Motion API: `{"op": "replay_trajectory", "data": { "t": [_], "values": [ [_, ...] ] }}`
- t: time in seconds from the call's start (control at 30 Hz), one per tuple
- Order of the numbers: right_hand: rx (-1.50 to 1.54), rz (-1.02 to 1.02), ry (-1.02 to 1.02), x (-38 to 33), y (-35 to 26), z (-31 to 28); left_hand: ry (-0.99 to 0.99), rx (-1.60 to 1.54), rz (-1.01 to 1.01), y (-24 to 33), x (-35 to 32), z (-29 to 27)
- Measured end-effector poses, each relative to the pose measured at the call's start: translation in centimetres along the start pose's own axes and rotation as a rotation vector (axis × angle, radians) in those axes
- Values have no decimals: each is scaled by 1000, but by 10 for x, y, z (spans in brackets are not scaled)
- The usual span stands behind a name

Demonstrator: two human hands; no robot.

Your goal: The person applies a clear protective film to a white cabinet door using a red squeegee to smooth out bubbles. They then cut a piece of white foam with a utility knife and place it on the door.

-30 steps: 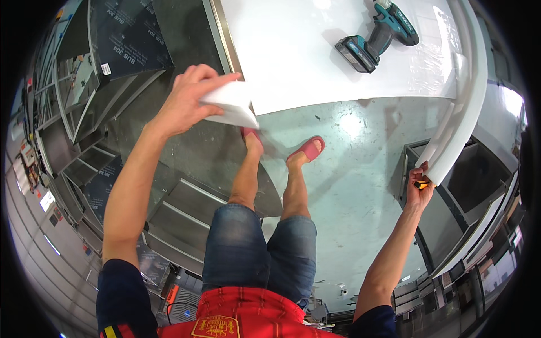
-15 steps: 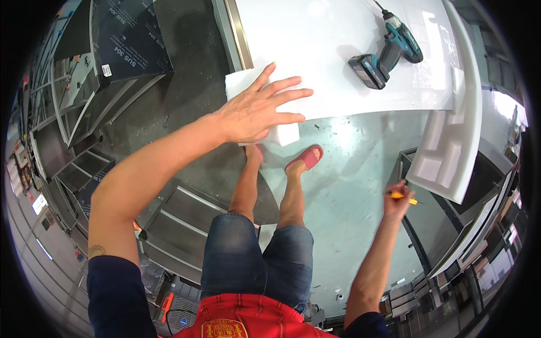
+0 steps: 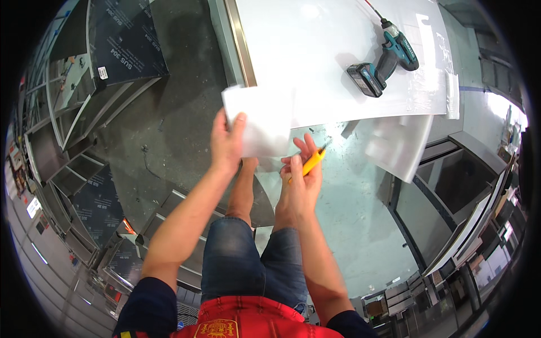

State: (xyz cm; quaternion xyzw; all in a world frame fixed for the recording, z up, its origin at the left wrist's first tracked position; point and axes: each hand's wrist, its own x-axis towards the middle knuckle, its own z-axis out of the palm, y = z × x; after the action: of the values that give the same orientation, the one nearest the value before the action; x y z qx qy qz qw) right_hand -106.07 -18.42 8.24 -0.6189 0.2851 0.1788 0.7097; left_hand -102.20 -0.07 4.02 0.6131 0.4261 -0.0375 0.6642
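My left hand [image 3: 226, 143] grips a white foam block [image 3: 262, 118] by its left side, thumb on top, at the near left corner of the white panel [image 3: 315, 62]. Just right of the block, my right hand [image 3: 307, 177] holds a yellow utility knife [image 3: 313, 161], its tip pointing up and away to the right. The knife is apart from the foam block. A long white foam piece [image 3: 403, 143] with recesses, blurred, is beyond my right hand, below the panel's near right edge.
A teal and black cordless driver [image 3: 394, 50] lies on the panel. Dark film-covered metal cabinets [image 3: 127, 42] stand at the left, with metal frames [image 3: 445, 174] at the right. My legs stand on the floor [image 3: 349, 214] close to the panel.
My left hand has gone from lying spread on the foam block to gripping its side. My right hand has swung left toward it with the knife. The long foam piece has dropped from the panel's right edge.
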Motion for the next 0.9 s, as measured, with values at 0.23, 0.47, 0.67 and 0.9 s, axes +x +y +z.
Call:
{"op": "replay_trajectory", "data": {
  "t": [0.23, 0.47, 0.67, 0.9],
  "values": [
    [-728, -344, 30, 69, -16, 15, 50, -113, 18, 8, 9, 27],
    [-678, -388, 166, 71, -10, 16, 83, 192, 32, 20, 19, 36],
    [-711, -459, 213, 78, 0, 17, 5, 197, 115, 2, 25, 29],
    [-553, -289, 197, 60, 6, 10, -50, 35, 167, -9, 32, 31]
  ]
}}
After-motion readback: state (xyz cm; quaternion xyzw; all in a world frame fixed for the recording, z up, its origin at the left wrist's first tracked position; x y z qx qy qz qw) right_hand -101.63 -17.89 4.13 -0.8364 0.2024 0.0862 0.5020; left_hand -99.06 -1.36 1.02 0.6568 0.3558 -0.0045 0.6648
